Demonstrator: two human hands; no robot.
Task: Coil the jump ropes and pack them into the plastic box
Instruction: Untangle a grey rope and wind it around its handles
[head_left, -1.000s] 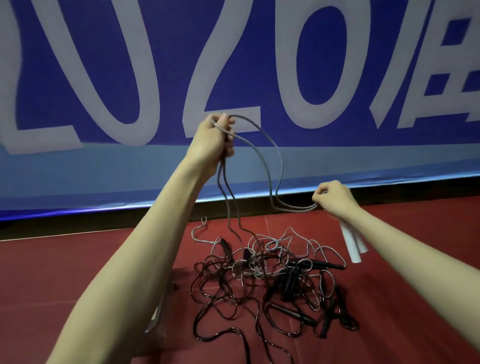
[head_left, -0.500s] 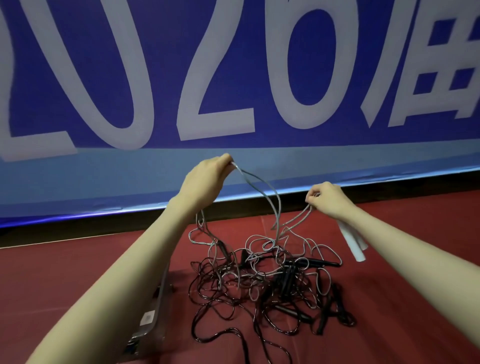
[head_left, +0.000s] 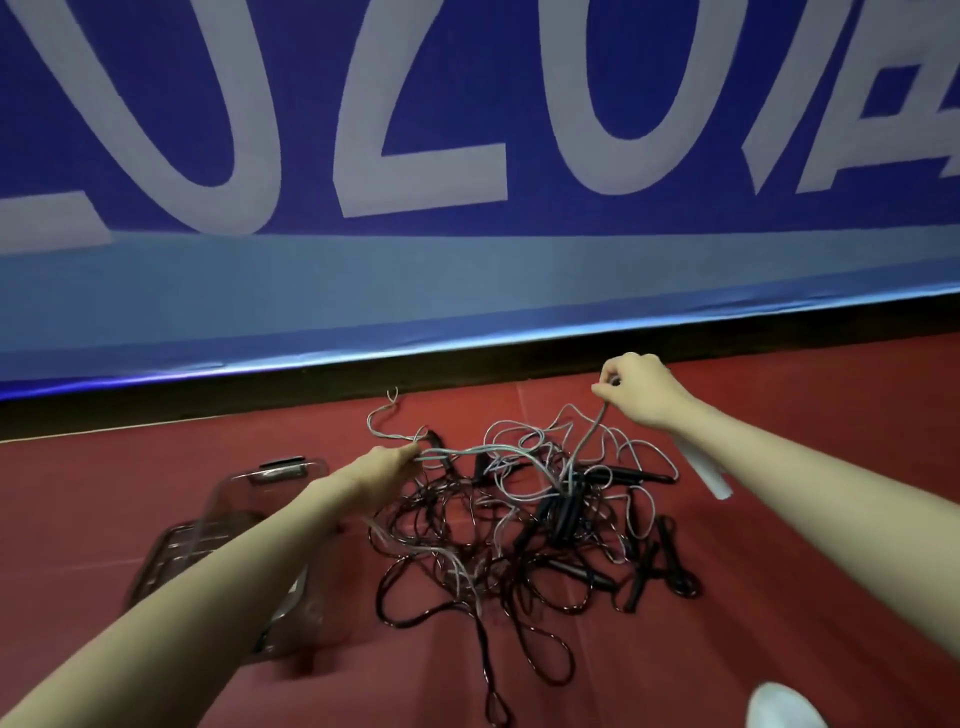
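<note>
Head view is all we get here, so everything's from that. The jump ropes (head_left: 524, 525) are one big tangle on the red floor (head_left: 779, 597), thin grey cords looped through black ones, with black handles (head_left: 631, 474) buried in it just below and beside our right fingers.

Our left hand (head_left: 387, 464) has its fingers closed on a grey cord (head_left: 470, 451) at the near-left edge of the heap. Our right hand (head_left: 638, 387) pinches another run of grey cord above the far side, and a pair of white handles (head_left: 706, 475) sticks out under that wrist, though we can't tell how they're held.

Handling-wise, we'd guess these cords are light, floppy and a bit slick, so they won't hold a coil on their own and they'll snag on every loop they cross. The handles look like the only stiff bits, so grabbing there and feeding cord out from them seems smarter than yanking mid-line.

The plastic box (head_left: 228, 525) is clear and sits just left of our left fingers, partly under that forearm, rim blurry. The banner wall (head_left: 467, 291) closes off the space behind the right fingers. There's open floor to the right of them, and a white shoe (head_left: 782, 707) pokes in down by us.
</note>
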